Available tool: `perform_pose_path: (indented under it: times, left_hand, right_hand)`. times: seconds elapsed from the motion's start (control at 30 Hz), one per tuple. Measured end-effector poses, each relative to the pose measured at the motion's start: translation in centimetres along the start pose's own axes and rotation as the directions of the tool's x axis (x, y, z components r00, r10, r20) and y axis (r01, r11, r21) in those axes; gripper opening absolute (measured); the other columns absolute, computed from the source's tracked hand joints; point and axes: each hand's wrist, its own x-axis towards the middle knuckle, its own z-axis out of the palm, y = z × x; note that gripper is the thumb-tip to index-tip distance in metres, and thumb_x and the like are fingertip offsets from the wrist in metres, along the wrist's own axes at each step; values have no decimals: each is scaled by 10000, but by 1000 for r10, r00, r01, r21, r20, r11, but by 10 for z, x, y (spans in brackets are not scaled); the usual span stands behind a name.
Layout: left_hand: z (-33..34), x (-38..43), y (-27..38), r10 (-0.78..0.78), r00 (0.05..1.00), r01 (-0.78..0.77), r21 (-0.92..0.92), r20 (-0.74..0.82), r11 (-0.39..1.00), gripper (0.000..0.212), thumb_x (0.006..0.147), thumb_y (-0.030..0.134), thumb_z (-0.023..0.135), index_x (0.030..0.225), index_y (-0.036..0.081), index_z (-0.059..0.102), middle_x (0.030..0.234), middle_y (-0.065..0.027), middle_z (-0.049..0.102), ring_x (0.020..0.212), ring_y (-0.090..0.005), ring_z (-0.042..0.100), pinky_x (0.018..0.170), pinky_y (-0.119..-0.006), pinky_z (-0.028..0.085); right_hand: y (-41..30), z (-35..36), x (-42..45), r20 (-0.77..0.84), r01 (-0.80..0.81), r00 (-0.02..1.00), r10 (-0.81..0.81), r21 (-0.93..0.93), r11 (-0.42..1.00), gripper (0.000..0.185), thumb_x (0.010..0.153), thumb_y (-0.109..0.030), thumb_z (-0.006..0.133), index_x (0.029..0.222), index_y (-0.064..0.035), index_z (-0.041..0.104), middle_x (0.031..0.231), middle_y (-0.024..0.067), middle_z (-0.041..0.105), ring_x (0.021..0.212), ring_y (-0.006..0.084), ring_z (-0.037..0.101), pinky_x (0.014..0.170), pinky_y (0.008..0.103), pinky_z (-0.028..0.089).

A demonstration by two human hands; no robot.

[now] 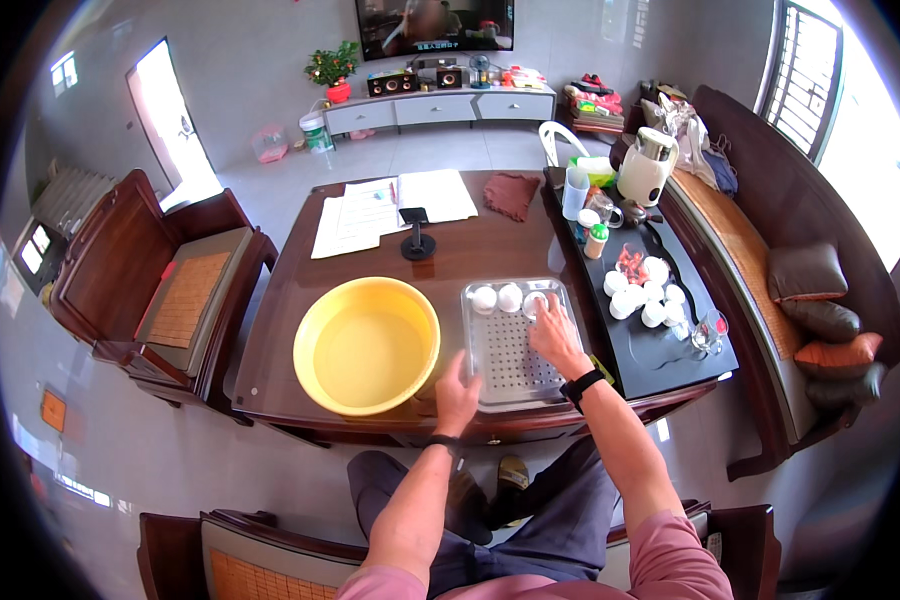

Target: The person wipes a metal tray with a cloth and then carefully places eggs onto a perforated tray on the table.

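Observation:
A perforated metal tray [504,360] lies on the wooden table. Two white cups, one at the left [484,300] and one beside it [509,298], stand along its far edge. My right hand [557,337] reaches over the tray's right side, its fingers closed on a third white cup [534,304] in the same row. Near the tray's left edge is my left hand [457,394], fingers apart and holding nothing. To the left of both hands stands a round yellow plastic basin [366,346] that seems to hold water.
A black tea tray [675,360] on the right carries several white cups [652,313], a glass goblet [711,330], a jar with a green lid [596,240] and an electric kettle [647,166]. Papers [360,214], a black phone stand [418,244] and a brown cloth [510,196] lie farther back.

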Motion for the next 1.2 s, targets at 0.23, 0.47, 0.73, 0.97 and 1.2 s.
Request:
perform_pose_path:
  times: [0.23,0.47,0.73,0.97,1.2]
  left_hand:
    - [3,1,1,1,1000,-1,14,10,1000,552,842,138,710,1343,-61,589,1169,-298,694,1095,-421,683,943,-429,525]
    - [0,4,-7,15,1000,-15,36,0,999,562,844,141,694,1362,-47,584,1170,-302,694,1112,-415,685,953,-436,527]
    - [-4,2,6,-11,998,12,-23,61,1000,542,900,65,663,1406,-78,534,1173,-179,713,1073,-226,687,954,-352,522]
    - [2,0,18,-15,998,19,-79,56,997,514,905,54,645,1388,-84,537,1147,-171,718,1029,-224,691,921,-343,529]
    - [-1,1,1,30,999,-29,-74,20,997,543,893,57,674,1401,-76,539,1145,-196,727,1040,-232,714,899,-354,554]
  right_hand:
    - [8,2,-2,-31,34,999,-36,-76,997,601,827,-107,641,1397,19,501,1443,272,494,1274,466,554,1052,501,485]
    - [14,-25,-20,-123,76,989,-78,-18,997,512,839,-128,684,1323,-8,568,1341,195,577,1189,401,606,957,519,513]
    - [54,-75,-58,-278,-245,921,273,134,960,196,858,-156,693,1041,-85,686,885,97,703,893,327,699,768,456,544]
    - [97,-95,-52,-427,-518,748,509,106,849,587,840,-226,768,1340,-49,516,1223,186,625,1124,386,645,917,499,520]
    - [100,-69,-25,-401,-575,757,515,-35,817,721,798,-371,821,1306,26,497,1299,246,578,1221,407,585,997,501,459]
